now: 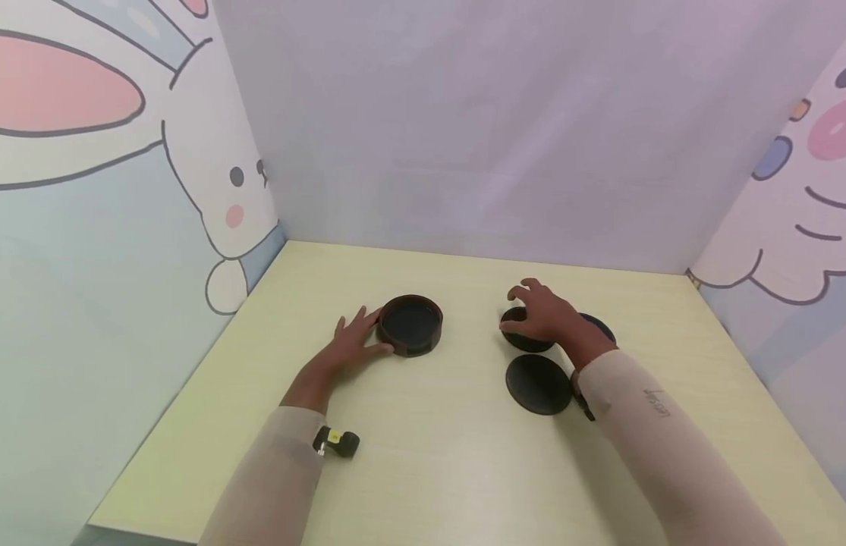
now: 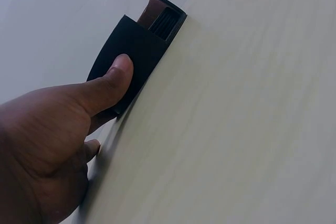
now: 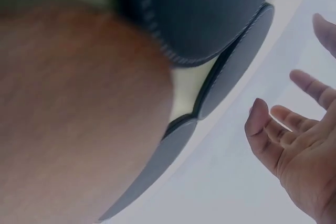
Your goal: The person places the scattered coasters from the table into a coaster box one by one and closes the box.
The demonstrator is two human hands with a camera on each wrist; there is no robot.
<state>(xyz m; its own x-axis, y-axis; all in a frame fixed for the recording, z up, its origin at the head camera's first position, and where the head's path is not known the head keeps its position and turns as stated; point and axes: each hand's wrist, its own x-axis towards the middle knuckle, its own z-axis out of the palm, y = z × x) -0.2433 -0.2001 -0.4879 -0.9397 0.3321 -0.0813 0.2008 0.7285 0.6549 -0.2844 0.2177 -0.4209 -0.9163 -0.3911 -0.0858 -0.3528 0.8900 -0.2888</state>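
Head view. Tabletop (image 1: pixel 429 462): pale yellow, faint wood grain. My left hand (image 1: pixel 350 349) is at the left side of a round holder (image 1: pixel 417 351), left of the discs: dark, low-walled, brownish at the inner rim, flat and black inside. Thumb on its near side, index finger on its far side; I pinch it between the two, other fingers spread. My right hand (image 1: pixel 544 315) hangs over a black disc (image 1: pixel 533 345) on the right, fingers bent and apart, holding nothing. A nearer disc (image 1: pixel 539 384), flat and oval to my eye, lies just this side of it; a farther-right disc (image 1: pixel 599 327) shows partly behind my wrist. Writing: dark letters on my pale right sleeve (image 1: pixel 668 447), starting like "Less", end unclear. A device (image 1: pixel 347 444) at my left cuff has a yellow label (image 1: pixel 334 436), too small to read.

Left wrist view. My thumb lies flat on the holder's smooth black curved wall. A cut-out exposes a brown inner face and thin dark ridges. Remaining fingers mostly hidden.

Right wrist view. Discs look leather-like, the closest edged with pale stitching, the others grey-faced with dark rims. My fingers are apart, loosely curved; blurred skin fills the left.
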